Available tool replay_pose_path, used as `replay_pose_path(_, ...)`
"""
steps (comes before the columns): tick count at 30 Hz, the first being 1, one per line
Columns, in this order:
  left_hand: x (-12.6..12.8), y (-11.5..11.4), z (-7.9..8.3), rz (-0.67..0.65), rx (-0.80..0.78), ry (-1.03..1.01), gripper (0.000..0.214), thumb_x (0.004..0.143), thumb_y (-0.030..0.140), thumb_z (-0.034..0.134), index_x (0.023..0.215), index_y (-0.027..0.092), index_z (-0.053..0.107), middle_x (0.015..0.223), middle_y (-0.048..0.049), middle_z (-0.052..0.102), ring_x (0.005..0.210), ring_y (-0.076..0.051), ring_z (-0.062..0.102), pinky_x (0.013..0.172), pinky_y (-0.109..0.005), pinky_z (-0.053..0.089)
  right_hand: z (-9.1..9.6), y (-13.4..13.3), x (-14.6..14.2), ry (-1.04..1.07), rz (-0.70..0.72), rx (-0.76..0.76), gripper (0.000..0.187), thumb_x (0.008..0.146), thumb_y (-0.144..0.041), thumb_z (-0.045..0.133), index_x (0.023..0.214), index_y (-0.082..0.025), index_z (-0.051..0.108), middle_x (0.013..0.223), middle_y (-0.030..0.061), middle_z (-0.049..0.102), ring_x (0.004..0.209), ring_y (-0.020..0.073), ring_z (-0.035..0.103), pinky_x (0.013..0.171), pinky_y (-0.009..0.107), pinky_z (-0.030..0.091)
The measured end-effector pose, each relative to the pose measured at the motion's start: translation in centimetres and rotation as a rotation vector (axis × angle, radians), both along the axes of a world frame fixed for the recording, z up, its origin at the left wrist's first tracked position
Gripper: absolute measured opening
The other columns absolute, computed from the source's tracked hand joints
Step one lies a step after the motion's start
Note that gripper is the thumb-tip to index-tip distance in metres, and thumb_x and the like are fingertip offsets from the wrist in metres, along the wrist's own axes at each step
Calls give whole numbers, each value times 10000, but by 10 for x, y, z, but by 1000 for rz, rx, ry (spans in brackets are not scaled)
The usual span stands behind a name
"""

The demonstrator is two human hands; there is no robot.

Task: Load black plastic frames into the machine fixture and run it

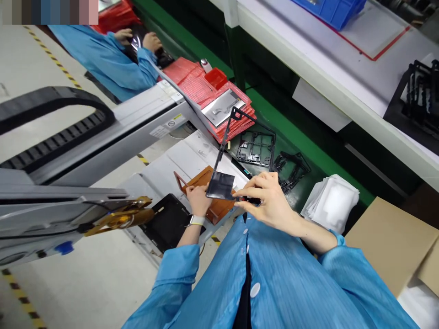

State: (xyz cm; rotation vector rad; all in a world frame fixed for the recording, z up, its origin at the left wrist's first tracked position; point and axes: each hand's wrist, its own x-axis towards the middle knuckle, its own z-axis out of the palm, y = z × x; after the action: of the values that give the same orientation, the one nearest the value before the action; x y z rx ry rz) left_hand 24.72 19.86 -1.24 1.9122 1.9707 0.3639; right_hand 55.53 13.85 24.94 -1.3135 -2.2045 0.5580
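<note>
A thin black plastic frame (220,157) is held up tilted in front of me, with a dark panel (222,185) across its lower end. My left hand (199,201), wearing a pale wristband, has its fingers closed at the frame's lower left corner; the fingertips are partly hidden. At the lower right corner, my right hand (269,201) pinches the frame between thumb and fingers. A small red spot shows near those fingertips; what it belongs to is unclear. Below the frame lies an orange-brown fixture (217,210) on the machine's bed.
A black flat-panel device (168,221) lies left of the fixture. The machine's grey gantry (137,132) spans the left side. More black frames (257,148), red bubble-wrap sheets (187,80) and white foam sheets (332,201) lie around. A co-worker's hands (151,42) work at upper left.
</note>
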Motion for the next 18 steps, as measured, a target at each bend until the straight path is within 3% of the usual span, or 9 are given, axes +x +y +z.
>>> replay_pose_path(4,8,-1,5,46,47,79,334,960,338,527,633,269,516,704,-106,729,855,-301,660,1083,-516,404,-11,6,11,-43,-14,-21,243,1098,-445,773,1300,-342,858,1119,64,739,1070,256,551,981,451,364)
replay_pose_path(7,12,-2,10,45,79,129,433,1001,370,461,580,270,450,649,-104,702,749,-263,635,1075,-500,414,-41,22,24,-30,-77,-85,243,1079,-433,801,1295,-337,859,1132,71,754,1088,264,561,999,452,354)
replay_pose_path(11,10,-3,15,21,86,134,511,1039,402,397,547,269,437,601,-91,658,693,-246,617,1049,-494,428,-118,68,76,-113,-288,-291,180,1078,-381,792,1199,-285,883,1166,98,785,1143,280,580,1014,451,341)
replay_pose_path(15,3,-10,14,17,109,138,519,1047,400,400,546,267,430,567,-64,619,679,-237,610,1062,-488,434,-202,115,174,-396,-592,-525,232,1080,-293,728,1248,-217,870,1221,145,797,1244,322,544,1039,453,304)
replay_pose_path(18,0,-21,14,6,144,130,524,1057,407,418,550,273,422,543,-44,589,667,-230,612,1120,-486,435,-243,131,251,-550,-778,-675,263,1057,-263,717,1272,-204,857,1249,156,789,1275,323,500,1052,457,270)
